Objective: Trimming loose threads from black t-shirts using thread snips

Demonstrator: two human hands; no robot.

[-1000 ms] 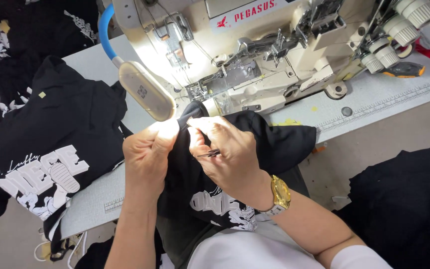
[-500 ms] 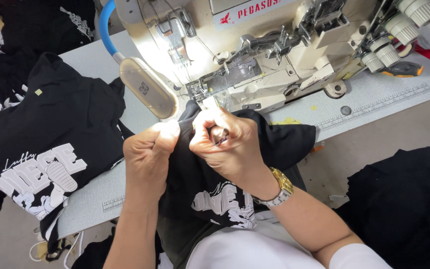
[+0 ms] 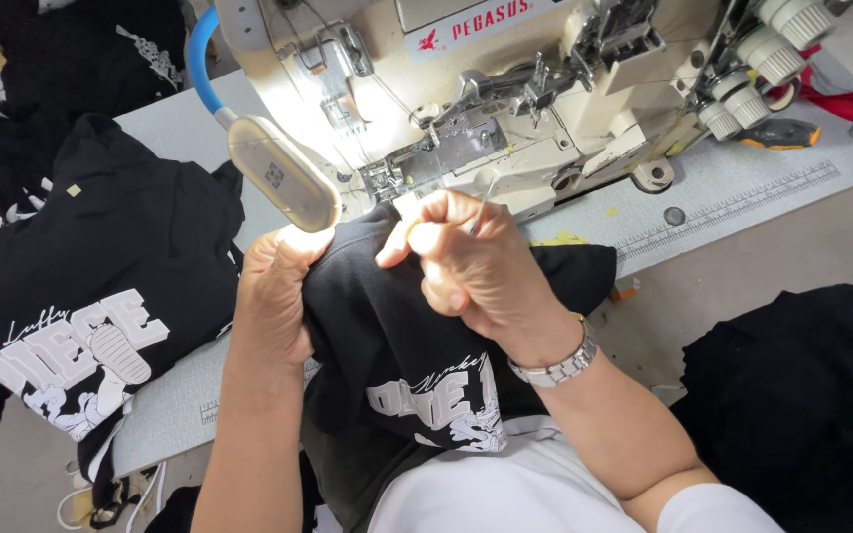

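A black printed T-shirt (image 3: 397, 336) lies across my lap and up onto the arm of a cream industrial sewing machine (image 3: 505, 109). My left hand (image 3: 273, 296) grips a bunched fold of the shirt at its left side. My right hand (image 3: 471, 266) pinches the shirt's edge just below the presser foot, with a thin metal tool between its fingers. A metal watch sits on that wrist. A flexible lamp head (image 3: 283, 173) shines on the spot.
A pile of black printed shirts (image 3: 81, 296) covers the table's left side. More black fabric (image 3: 802, 395) lies at the lower right. The grey table (image 3: 742, 197) carries a printed ruler strip, thread cones and red cloth at the far right.
Both hands have moved the shirt's edge up closer under the presser foot. The right hand has turned, its fingers now curled over the edge.
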